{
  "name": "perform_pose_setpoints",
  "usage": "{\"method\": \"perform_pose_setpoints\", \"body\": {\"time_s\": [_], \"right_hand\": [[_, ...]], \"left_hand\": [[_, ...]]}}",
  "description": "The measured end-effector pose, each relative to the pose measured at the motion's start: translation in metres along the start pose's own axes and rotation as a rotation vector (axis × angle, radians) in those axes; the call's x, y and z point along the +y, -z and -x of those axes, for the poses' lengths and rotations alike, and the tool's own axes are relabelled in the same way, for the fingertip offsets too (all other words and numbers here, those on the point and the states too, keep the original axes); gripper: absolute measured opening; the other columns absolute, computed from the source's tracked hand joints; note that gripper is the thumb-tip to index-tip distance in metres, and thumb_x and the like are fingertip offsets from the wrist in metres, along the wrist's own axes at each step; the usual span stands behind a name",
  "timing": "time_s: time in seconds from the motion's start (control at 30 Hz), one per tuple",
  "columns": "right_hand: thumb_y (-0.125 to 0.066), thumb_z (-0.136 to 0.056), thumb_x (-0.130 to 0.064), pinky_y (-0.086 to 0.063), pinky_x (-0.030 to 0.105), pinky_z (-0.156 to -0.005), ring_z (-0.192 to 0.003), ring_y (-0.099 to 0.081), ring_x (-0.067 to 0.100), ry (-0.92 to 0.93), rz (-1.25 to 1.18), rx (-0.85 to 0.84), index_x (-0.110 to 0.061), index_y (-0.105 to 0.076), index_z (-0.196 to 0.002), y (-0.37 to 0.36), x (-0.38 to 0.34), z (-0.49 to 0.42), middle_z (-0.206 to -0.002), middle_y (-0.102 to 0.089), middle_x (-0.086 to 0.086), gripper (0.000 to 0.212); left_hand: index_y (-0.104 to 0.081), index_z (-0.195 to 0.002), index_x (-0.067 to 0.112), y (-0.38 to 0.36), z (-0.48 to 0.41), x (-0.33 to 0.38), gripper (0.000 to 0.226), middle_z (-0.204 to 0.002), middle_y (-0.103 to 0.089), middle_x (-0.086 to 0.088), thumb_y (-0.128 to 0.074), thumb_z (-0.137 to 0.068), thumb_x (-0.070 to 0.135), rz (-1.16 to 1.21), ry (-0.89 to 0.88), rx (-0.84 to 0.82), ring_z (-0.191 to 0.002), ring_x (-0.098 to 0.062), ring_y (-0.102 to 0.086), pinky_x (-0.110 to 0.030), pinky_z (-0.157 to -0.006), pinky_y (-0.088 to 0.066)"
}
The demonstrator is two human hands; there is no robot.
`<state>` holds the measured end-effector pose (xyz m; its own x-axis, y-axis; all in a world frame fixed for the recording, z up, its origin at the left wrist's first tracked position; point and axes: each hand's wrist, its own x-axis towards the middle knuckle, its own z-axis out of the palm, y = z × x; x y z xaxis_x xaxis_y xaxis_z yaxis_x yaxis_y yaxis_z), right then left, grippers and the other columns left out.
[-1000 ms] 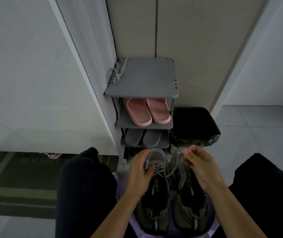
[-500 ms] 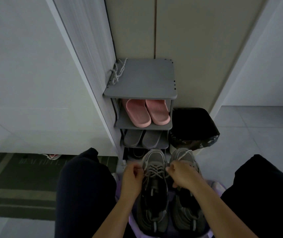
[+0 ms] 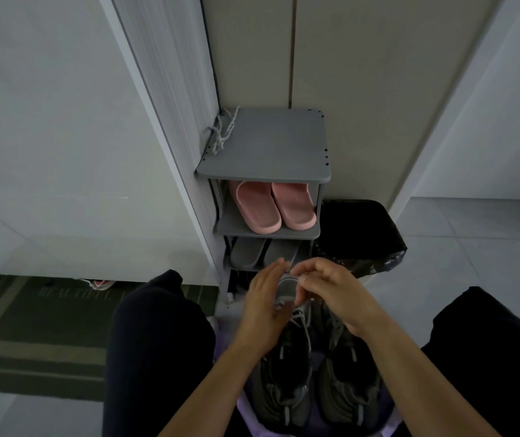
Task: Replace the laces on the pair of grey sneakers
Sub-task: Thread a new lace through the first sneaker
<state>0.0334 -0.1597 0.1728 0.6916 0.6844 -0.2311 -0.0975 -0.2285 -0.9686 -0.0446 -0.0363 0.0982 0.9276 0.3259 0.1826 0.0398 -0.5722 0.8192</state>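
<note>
Two grey sneakers stand side by side between my knees on a pale purple surface, toes pointing away: the left sneaker and the right sneaker. A grey lace lies loose over the left sneaker's front. My left hand lies along the left side of that sneaker's toe with fingers straight. My right hand reaches across above the toe, its fingertips curled and pinching the lace there. A bundle of spare white laces sits on the back left corner of the shoe rack's top.
A grey shoe rack stands right in front, holding pink slippers and grey slippers. A bin with a black bag is to its right. A dark doormat lies on the left; tiled floor is at the right.
Both hands have risen from the lace crossings to the left sneaker's toe. My left hand's fingers have straightened, and my right hand has crossed over above the toe.
</note>
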Motion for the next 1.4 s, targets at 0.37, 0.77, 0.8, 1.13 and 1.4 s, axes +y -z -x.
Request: {"method": "perform_pose_setpoints", "body": {"time_s": [0.37,0.77,0.8,1.13,1.4], "right_hand": [[-0.046,-0.094,-0.005,-0.041,0.011,-0.049,-0.049,-0.051,0.003,-0.048,0.219,0.381,-0.004,-0.058,-0.101,0.058,0.027,-0.001,-0.066,-0.061,0.007,0.014],[-0.060,-0.089,-0.022,-0.038,0.006,-0.066,-0.074,-0.053,-0.001,0.152,0.589,0.059,-0.014,-0.063,-0.088,-0.006,0.051,0.001,-0.084,-0.057,-0.006,0.008],[-0.061,-0.088,-0.022,-0.038,0.007,-0.065,-0.073,-0.052,0.000,0.144,0.603,0.070,-0.011,-0.063,-0.085,-0.004,0.054,-0.001,-0.083,-0.058,-0.002,0.011],[-0.063,-0.086,-0.023,-0.047,0.019,-0.080,-0.087,-0.059,0.010,0.027,0.646,0.068,-0.012,-0.068,-0.092,-0.021,0.075,0.002,-0.097,-0.058,-0.001,0.013],[-0.061,-0.086,-0.027,-0.045,0.023,-0.081,-0.095,-0.060,0.012,0.086,0.732,0.093,-0.013,-0.068,-0.094,-0.040,0.080,0.002,-0.093,-0.049,-0.009,0.017]], "left_hand": [[-0.070,-0.090,0.018,0.044,-0.024,-0.010,0.013,-0.058,-0.063,0.008,-0.061,-0.086,0.011,0.235,0.251,-0.124,-0.051,0.006,-0.051,-0.010,-0.058,-0.040],[-0.068,-0.091,0.014,0.032,-0.016,0.017,0.027,-0.084,-0.068,-0.004,-0.060,-0.085,0.039,-0.497,0.064,-0.405,-0.082,-0.018,-0.061,-0.027,-0.064,-0.035],[-0.068,-0.090,0.016,0.035,-0.014,0.015,0.022,-0.077,-0.066,0.001,-0.064,-0.083,0.036,-0.377,0.134,-0.356,-0.076,-0.014,-0.061,-0.026,-0.064,-0.038],[-0.060,-0.084,0.021,0.008,0.043,-0.004,0.009,-0.079,-0.062,0.008,-0.066,-0.082,0.015,0.042,0.528,-0.119,-0.077,-0.006,-0.060,-0.005,-0.063,-0.041],[-0.070,-0.069,0.021,0.012,0.049,-0.006,0.031,-0.063,-0.071,0.006,-0.062,-0.080,-0.007,0.551,0.741,0.068,-0.063,-0.005,-0.065,-0.019,-0.067,-0.050]]}}
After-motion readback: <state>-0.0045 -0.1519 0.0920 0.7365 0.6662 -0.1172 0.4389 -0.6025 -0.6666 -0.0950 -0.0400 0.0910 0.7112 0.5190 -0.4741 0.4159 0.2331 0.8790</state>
